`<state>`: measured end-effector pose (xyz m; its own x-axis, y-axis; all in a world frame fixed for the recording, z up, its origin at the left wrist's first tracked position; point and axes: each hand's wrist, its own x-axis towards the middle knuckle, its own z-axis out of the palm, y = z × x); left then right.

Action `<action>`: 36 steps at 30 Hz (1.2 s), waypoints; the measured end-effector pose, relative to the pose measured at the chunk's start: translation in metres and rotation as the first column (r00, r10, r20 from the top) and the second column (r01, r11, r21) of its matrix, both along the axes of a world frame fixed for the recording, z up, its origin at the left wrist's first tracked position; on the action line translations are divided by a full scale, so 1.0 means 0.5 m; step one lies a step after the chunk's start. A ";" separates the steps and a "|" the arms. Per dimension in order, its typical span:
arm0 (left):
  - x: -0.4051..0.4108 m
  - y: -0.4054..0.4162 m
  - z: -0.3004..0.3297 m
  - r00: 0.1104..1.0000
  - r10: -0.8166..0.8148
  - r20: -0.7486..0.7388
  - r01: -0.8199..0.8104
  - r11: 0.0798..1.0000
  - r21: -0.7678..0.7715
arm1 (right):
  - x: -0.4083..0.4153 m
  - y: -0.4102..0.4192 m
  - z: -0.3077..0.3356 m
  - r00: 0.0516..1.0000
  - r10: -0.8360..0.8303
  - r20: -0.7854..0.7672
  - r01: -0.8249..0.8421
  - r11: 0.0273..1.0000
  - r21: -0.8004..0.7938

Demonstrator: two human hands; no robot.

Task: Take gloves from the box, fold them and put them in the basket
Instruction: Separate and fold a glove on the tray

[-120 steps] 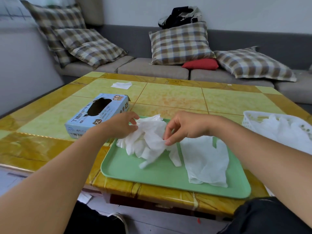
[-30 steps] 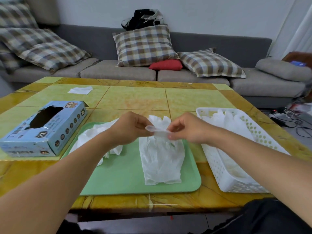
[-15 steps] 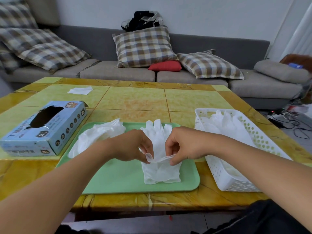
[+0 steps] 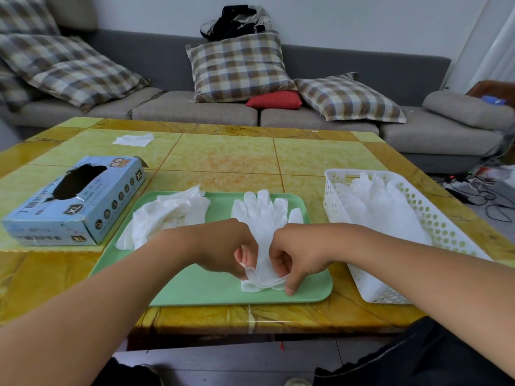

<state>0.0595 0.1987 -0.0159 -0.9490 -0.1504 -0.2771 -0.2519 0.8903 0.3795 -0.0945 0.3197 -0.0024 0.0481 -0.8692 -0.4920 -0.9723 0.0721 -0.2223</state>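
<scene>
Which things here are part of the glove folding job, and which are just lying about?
Job: glove box, flat glove pinched by left hand and right hand, glove pile, tray, basket.
Lying about: tissue, cushions, red pillow.

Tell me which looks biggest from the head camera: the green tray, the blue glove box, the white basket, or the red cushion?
1. green tray
2. white basket and blue glove box, which look too alike to rank
3. red cushion, though it sits farther away, so it may only look small

Your left hand (image 4: 225, 247) and right hand (image 4: 296, 253) are close together, fingers curled and pinching, both forearms reaching forward.
</scene>
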 end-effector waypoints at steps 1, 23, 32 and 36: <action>0.001 0.003 0.001 1.000 -0.009 0.012 0.010 1.000 -0.021 | 0.001 -0.002 -0.003 1.000 0.014 0.003 -0.014 1.000 0.006; -0.028 0.034 0.122 0.417 0.840 -0.346 -0.067 0.409 0.910 | -0.028 0.013 0.107 -0.039 -0.190 0.981 0.474 0.861 0.186; -0.070 0.100 0.229 0.380 0.775 -0.505 0.008 0.543 0.840 | -0.047 0.077 0.225 0.114 -0.036 0.993 0.822 0.565 -0.074; -0.132 0.141 0.291 0.533 0.681 -0.503 0.049 0.569 0.821 | -0.105 0.152 0.297 0.162 0.001 0.987 0.848 0.510 -0.140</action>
<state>-0.0067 0.2694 0.1294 -0.7469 -0.6035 0.2791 0.2297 0.1596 0.9601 -0.1470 0.3956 0.1460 -0.4818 -0.8668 0.1286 0.0154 -0.1551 -0.9878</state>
